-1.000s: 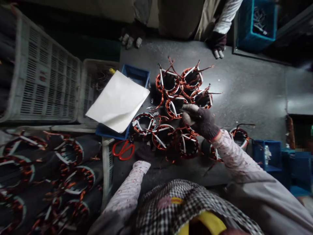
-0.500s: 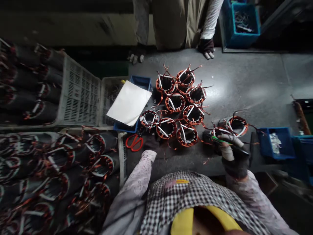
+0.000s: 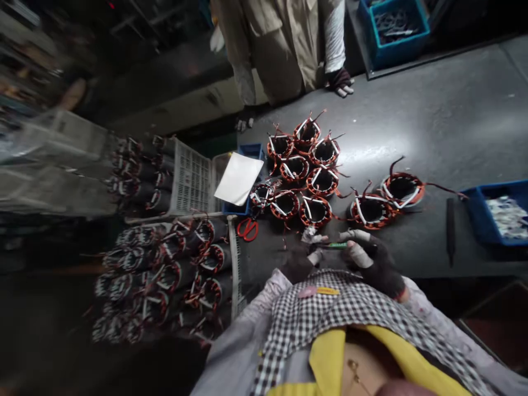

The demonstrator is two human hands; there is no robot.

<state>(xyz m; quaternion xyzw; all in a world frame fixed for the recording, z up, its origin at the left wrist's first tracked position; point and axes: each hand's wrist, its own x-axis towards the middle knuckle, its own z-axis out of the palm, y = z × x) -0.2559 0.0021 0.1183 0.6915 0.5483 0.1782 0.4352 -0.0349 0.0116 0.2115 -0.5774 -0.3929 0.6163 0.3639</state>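
Observation:
Both my hands wear dark gloves with taped fingertips and meet close to my chest at the bench's near edge. My right hand (image 3: pixel 373 263) grips a thin green tool (image 3: pixel 337 246). My left hand (image 3: pixel 300 260) pinches the tool's other end, near a small white scrap. Just beyond them stands a cluster of copper-wound stator coils (image 3: pixel 303 170) with white sleeves, and two more stator coils (image 3: pixel 385 199) stand apart to the right.
Red scissors (image 3: pixel 247 228) lie left of the coils, beside a blue tray under a white sheet (image 3: pixel 239 179). White crates (image 3: pixel 193 181) full of stators fill the left. A blue bin (image 3: pixel 501 212) sits right. Another person (image 3: pixel 284 44) stands across the grey bench (image 3: pixel 433 115), gloved hand on it.
My right hand drew back from the coils on the right to my chest with the green tool, and my left hand came in to meet it. The view swung left.

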